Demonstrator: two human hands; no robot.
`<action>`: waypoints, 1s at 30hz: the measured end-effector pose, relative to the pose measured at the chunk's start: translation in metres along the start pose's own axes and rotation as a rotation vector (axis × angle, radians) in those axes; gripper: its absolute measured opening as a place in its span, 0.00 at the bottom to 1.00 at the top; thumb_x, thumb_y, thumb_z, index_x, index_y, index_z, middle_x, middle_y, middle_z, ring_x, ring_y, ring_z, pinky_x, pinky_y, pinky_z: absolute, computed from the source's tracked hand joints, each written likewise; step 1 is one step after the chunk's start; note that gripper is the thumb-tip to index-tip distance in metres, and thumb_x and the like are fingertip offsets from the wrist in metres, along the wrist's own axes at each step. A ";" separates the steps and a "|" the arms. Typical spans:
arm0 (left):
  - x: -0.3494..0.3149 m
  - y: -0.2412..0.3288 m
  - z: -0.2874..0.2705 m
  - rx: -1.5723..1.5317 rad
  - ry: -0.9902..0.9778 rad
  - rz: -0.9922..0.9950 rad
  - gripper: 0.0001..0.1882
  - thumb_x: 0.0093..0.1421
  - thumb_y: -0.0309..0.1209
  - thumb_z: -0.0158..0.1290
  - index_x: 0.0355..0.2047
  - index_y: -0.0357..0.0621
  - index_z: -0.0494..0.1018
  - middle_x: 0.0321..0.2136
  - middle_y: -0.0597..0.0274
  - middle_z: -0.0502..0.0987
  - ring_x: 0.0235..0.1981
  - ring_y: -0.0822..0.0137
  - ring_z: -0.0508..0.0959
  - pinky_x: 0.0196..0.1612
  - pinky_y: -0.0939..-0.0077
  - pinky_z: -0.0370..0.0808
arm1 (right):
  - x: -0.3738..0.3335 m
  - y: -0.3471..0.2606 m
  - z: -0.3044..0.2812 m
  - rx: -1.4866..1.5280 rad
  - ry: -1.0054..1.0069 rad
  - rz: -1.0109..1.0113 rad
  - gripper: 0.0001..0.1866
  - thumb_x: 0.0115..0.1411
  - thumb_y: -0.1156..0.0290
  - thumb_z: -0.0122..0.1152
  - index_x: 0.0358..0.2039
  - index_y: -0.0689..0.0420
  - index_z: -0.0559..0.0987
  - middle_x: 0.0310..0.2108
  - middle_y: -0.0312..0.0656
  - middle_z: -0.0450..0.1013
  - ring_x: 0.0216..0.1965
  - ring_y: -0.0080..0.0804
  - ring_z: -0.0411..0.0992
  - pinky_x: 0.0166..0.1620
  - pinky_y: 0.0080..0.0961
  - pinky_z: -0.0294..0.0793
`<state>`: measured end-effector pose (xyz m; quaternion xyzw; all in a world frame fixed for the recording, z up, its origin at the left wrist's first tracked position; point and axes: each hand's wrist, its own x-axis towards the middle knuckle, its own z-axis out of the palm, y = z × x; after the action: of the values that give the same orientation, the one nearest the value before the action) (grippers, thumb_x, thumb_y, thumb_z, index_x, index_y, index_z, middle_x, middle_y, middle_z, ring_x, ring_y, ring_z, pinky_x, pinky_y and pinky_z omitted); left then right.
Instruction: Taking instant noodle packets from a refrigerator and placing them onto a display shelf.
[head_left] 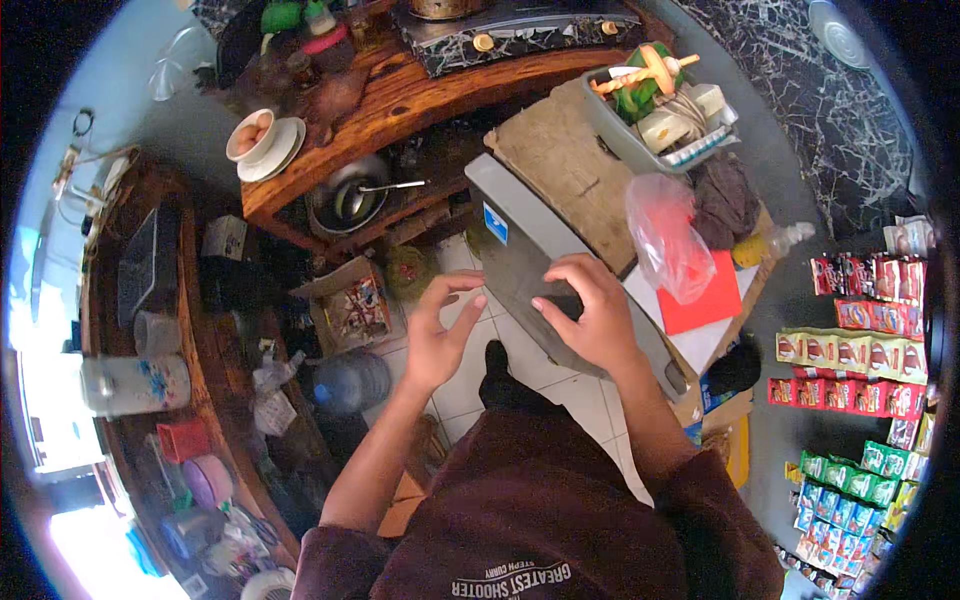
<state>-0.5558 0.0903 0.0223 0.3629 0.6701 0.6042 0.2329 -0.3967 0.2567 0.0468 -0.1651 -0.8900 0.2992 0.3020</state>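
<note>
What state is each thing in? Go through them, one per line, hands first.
Left hand, empty, fingers curled, thumb apart.
Right hand, empty, fingers curled, thumb apart.
Grey appliance, door apparently shut.
White bowl, upright, holding eggs.
Pan, uncovered, ladle resting inside.
Cardboard box, open, holding packets.
Tub, uncovered, piled full.
Plastic bag, crumpled.
Stove, cannot tell whether lit.
</note>
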 end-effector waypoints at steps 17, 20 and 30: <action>0.188 -0.033 -0.009 0.778 -0.584 0.570 0.30 0.51 0.37 0.63 0.54 0.52 0.68 0.56 0.58 0.66 0.62 0.53 0.63 0.64 0.44 0.55 | 0.070 -0.004 0.082 -0.465 -0.032 0.514 0.38 0.49 0.55 0.70 0.59 0.52 0.67 0.59 0.48 0.61 0.60 0.50 0.58 0.59 0.51 0.57; 0.203 -0.048 -0.013 0.706 -0.634 0.648 0.30 0.51 0.37 0.63 0.55 0.52 0.67 0.58 0.60 0.65 0.63 0.54 0.62 0.64 0.39 0.54 | 0.071 -0.006 0.106 -0.510 0.053 0.569 0.42 0.47 0.56 0.71 0.62 0.53 0.65 0.61 0.49 0.60 0.62 0.52 0.56 0.62 0.55 0.53; 0.221 -0.070 -0.013 0.631 -0.730 0.820 0.36 0.51 0.36 0.64 0.59 0.52 0.64 0.58 0.59 0.64 0.64 0.55 0.60 0.60 0.48 0.59 | 0.080 -0.025 0.151 -0.760 0.176 0.778 0.51 0.45 0.58 0.73 0.68 0.50 0.56 0.67 0.48 0.52 0.69 0.54 0.47 0.68 0.57 0.44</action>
<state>-0.7190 0.2514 -0.0161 0.8241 0.4998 0.2550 0.0778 -0.5571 0.2100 0.0018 -0.6036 -0.7800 0.0316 0.1617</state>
